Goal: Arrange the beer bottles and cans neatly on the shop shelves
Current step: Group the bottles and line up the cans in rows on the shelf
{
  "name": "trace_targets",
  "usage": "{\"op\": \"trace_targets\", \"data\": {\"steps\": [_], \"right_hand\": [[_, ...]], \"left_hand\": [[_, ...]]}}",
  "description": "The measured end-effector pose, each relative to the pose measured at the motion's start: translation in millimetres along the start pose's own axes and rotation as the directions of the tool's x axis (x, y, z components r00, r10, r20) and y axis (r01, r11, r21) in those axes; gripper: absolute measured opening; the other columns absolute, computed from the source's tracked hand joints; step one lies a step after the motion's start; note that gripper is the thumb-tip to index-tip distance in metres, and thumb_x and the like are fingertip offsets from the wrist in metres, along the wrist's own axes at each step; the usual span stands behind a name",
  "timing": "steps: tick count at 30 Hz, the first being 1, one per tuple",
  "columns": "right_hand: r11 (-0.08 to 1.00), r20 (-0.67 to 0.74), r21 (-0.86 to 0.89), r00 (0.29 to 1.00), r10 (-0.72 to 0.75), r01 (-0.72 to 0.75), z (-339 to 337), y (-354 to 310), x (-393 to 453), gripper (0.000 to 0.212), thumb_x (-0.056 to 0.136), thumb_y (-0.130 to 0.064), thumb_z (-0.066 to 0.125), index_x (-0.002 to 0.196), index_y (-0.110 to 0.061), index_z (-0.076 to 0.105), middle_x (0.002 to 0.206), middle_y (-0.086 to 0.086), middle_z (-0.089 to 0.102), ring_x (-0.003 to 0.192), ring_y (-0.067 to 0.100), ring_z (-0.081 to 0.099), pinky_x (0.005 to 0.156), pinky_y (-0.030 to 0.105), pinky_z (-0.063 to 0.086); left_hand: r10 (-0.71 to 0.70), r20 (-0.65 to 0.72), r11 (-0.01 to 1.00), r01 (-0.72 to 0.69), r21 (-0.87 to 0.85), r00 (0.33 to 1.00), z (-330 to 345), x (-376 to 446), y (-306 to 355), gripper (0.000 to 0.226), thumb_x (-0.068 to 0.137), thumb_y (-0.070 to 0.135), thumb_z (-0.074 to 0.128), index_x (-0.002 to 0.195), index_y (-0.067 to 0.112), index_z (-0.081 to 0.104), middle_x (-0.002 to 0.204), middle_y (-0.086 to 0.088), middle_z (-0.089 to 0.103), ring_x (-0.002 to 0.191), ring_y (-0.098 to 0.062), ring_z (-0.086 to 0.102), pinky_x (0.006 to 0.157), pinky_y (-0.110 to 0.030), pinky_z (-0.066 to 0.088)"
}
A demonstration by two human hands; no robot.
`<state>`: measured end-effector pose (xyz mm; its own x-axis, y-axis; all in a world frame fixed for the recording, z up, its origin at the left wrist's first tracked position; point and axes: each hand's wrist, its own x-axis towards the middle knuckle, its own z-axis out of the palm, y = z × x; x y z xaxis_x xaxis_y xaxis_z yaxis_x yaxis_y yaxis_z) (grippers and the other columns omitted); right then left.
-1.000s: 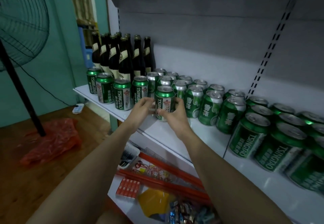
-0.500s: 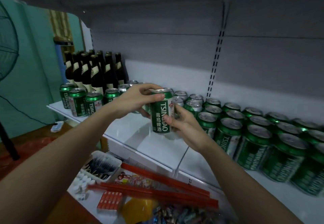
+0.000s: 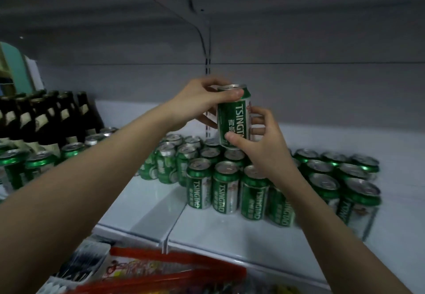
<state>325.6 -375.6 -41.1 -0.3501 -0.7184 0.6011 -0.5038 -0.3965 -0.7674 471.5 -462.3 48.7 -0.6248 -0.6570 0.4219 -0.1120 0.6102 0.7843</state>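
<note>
- Since half a second ago, the held can (image 3: 234, 118) has risen higher above the shelf (image 3: 147, 204) and now hangs over the block of standing cans (image 3: 226, 186) on the right half of the shelf; both hands have kept their grip on it.
- Dark glass bottles (image 3: 49, 118) with pale paper labels on their necks stand upright in a tight cluster at the shelf's back left corner.
- More green cans (image 3: 34, 164) with silvery metal tops stand in front of the bottles along the left front edge, partly hidden by the left forearm.
- Left hand (image 3: 197, 102) grips the held can at its top, the thumb laid across the green shoulder just under the rim and the fingers curled round the far side.
- Held can is an upright cylinder, glossy green with white lettering and a dull aluminium lid, clear of everything below it.
- Right hand (image 3: 262, 137) pinches the can's lower part, thumb pressed on the near face by the bottom rim, fingers wrapped behind.
- Standing cans under the hands are packed in rows, touching one another, their round lids catching the light.
- Shelf is smooth white sheet with a seam running front to back near its middle.
- Red plastic strips (image 3: 165, 270) lie on the lower shelf beneath the front edge, blurred.
</note>
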Motion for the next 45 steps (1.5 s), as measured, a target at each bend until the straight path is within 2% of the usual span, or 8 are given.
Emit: {"op": "trace_targets", "data": {"steps": [12, 18, 23, 29, 33, 35, 39, 45], "right_hand": [[0.984, -0.370, -0.148, 0.928, 0.039, -0.101, -168, 30, -22, 0.056, 0.081, -0.024, 0.080, 0.127, -0.027, 0.047, 0.110, -0.022, 0.056, 0.091, -0.014, 0.056, 0.067, 0.006, 0.046], [0.959, -0.475, -0.152, 0.869, 0.140, -0.238, -230, 54, -46, 0.057, 0.081, -0.018, 0.080, 0.127, -0.027, 0.047, 0.114, -0.012, 0.057, 0.099, -0.003, 0.056, 0.069, 0.015, 0.044], [0.908, -0.470, -0.177, 0.843, 0.261, -0.380, -254, 88, -70, 0.059, 0.081, -0.012, 0.080, 0.126, -0.022, 0.045, 0.116, -0.006, 0.057, 0.099, 0.010, 0.059, 0.081, 0.029, 0.050], [0.812, -0.385, -0.228, 0.816, 0.431, -0.537, -254, 135, -89, 0.052, 0.077, -0.007, 0.081, 0.113, -0.016, 0.044, 0.103, -0.001, 0.062, 0.097, 0.022, 0.063, 0.082, 0.043, 0.056], [0.744, -0.350, -0.312, 0.799, 0.488, -0.591, -243, 156, -94, 0.058, 0.070, -0.019, 0.084, 0.108, -0.020, 0.040, 0.102, 0.000, 0.062, 0.091, 0.026, 0.066, 0.081, 0.054, 0.055], [0.736, -0.352, -0.342, 0.805, 0.476, -0.585, -241, 156, -93, 0.059, 0.070, -0.022, 0.084, 0.108, -0.021, 0.039, 0.102, 0.000, 0.062, 0.090, 0.026, 0.066, 0.081, 0.052, 0.055], [0.722, -0.342, -0.354, 0.801, 0.492, -0.595, -244, 153, -93, 0.060, 0.071, -0.023, 0.084, 0.109, -0.019, 0.038, 0.104, -0.001, 0.060, 0.093, 0.026, 0.065, 0.083, 0.052, 0.054], [0.709, -0.310, -0.330, 0.781, 0.541, -0.623, -245, 148, -92, 0.058, 0.077, -0.016, 0.082, 0.114, -0.014, 0.038, 0.111, 0.004, 0.058, 0.102, 0.026, 0.063, 0.087, 0.049, 0.054]], "left_hand": [[0.098, 0.213, 0.984, -0.063, -0.165, 0.972, 177, 73, 64, 0.056, 0.080, 0.041, 0.077, 0.127, 0.020, 0.055, 0.113, 0.002, 0.065, 0.096, -0.016, 0.066, 0.070, -0.038, 0.062], [0.127, 0.337, 0.982, -0.069, -0.177, 0.933, 258, 94, 76, 0.051, 0.080, 0.038, 0.078, 0.122, 0.016, 0.059, 0.112, -0.001, 0.067, 0.102, -0.018, 0.064, 0.082, -0.040, 0.059], [0.117, 0.427, 0.993, -0.092, -0.079, 0.896, 303, 93, 65, 0.037, 0.079, 0.031, 0.080, 0.107, 0.010, 0.068, 0.098, -0.003, 0.070, 0.087, -0.016, 0.065, 0.073, -0.028, 0.052], [0.008, 0.493, 0.936, -0.180, 0.302, 0.870, 333, 86, 39, 0.040, 0.075, 0.041, 0.081, 0.094, 0.008, 0.072, 0.093, -0.006, 0.070, 0.087, -0.024, 0.066, 0.071, -0.037, 0.052], [-0.020, 0.510, 0.853, -0.252, 0.457, 0.860, 338, 80, 21, 0.045, 0.077, 0.049, 0.076, 0.102, 0.013, 0.070, 0.117, 0.001, 0.067, 0.089, -0.020, 0.059, 0.053, -0.024, 0.033], [0.016, 0.503, 0.842, -0.283, 0.459, 0.864, 338, 79, 18, 0.046, 0.078, 0.050, 0.075, 0.102, 0.011, 0.068, 0.114, -0.004, 0.067, 0.089, -0.020, 0.057, 0.052, -0.025, 0.030], [0.039, 0.497, 0.838, -0.299, 0.456, 0.867, 337, 76, 14, 0.038, 0.078, 0.054, 0.072, 0.090, 0.019, 0.066, 0.087, 0.002, 0.061, 0.088, -0.021, 0.058, 0.057, -0.028, 0.033], [0.079, 0.490, 0.858, -0.310, 0.410, 0.868, 324, 69, 10, 0.039, 0.082, 0.049, 0.070, 0.112, 0.023, 0.068, 0.111, -0.002, 0.065, 0.105, -0.026, 0.057, 0.087, -0.040, 0.050]]}}
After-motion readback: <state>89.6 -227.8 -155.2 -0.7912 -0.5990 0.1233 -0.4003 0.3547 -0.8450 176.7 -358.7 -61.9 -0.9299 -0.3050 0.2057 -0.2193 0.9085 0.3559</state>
